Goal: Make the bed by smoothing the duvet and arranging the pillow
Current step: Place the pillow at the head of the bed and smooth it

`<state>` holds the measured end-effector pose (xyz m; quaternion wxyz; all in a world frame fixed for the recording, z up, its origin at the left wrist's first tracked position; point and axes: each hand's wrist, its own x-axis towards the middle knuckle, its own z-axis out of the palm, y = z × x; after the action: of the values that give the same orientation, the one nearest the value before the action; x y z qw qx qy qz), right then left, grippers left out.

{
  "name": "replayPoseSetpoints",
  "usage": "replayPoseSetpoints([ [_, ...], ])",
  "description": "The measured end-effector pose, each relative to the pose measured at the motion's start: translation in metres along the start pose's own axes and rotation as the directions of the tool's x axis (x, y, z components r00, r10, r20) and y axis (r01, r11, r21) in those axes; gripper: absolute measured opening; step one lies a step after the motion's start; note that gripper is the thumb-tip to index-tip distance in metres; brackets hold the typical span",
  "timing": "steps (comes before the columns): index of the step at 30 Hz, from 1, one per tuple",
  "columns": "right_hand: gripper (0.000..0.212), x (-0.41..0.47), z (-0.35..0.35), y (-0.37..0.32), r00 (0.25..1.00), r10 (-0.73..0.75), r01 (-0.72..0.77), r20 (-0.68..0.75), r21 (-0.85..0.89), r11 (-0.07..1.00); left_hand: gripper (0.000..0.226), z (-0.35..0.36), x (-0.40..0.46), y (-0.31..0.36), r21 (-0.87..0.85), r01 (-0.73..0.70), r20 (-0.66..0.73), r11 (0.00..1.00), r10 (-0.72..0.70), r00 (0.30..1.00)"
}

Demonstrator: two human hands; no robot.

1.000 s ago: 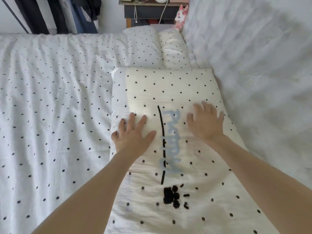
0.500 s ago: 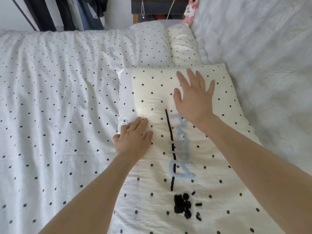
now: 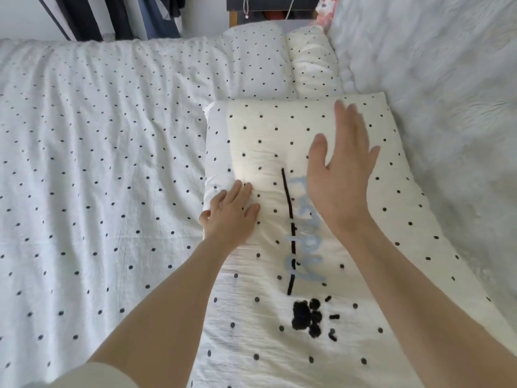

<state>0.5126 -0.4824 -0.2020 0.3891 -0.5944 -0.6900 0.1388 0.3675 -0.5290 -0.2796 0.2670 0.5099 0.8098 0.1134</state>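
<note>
A long cream pillow (image 3: 268,141) with black dots, a black line and pale blue lettering lies lengthwise at the bed's right side. My left hand (image 3: 230,214) rests flat on its left edge, fingers slightly curled over the side. My right hand (image 3: 340,175) is flat with its fingers spread over the pillow's middle, blurred, holding nothing. The white dotted duvet (image 3: 98,169) covers the bed to the left, lightly creased.
A second dotted pillow (image 3: 257,60) and a cream one (image 3: 313,60) lie beyond the long pillow. A fluffy white blanket (image 3: 436,93) rises along the right side. Dark clothes (image 3: 112,15) hang at the back left, beside a small table (image 3: 268,9).
My right hand has slid forward along the pillow from beside the lettering towards its far end. My left hand has shifted to the pillow's left edge and stayed there.
</note>
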Motion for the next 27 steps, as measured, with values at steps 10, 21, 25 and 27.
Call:
replayPoseSetpoints([
  [10,0.049,-0.060,0.001,-0.010,0.831,0.153,-0.031,0.536,-0.230,0.973,0.050,0.023,-0.062,-0.021,-0.174,-0.069,-0.112,0.982,0.050,0.992],
  [21,0.053,-0.208,-0.066,0.011,0.689,0.109,0.226,0.716,-0.355,0.907,0.052,0.041,-0.184,-0.039,-0.367,0.137,0.019,0.920,-0.140,0.990],
  [25,0.055,-0.164,-0.138,-0.034,0.959,-0.034,0.091,0.280,-0.192,0.977,0.056,0.042,-0.222,-0.030,-0.227,0.194,0.009,0.954,-0.197,0.980],
  [27,0.053,-0.175,-0.167,-0.032,0.998,-0.040,0.038,-0.043,-0.047,0.998,0.056,0.049,-0.245,-0.022,-0.094,0.101,-0.028,0.990,-0.104,0.994],
])
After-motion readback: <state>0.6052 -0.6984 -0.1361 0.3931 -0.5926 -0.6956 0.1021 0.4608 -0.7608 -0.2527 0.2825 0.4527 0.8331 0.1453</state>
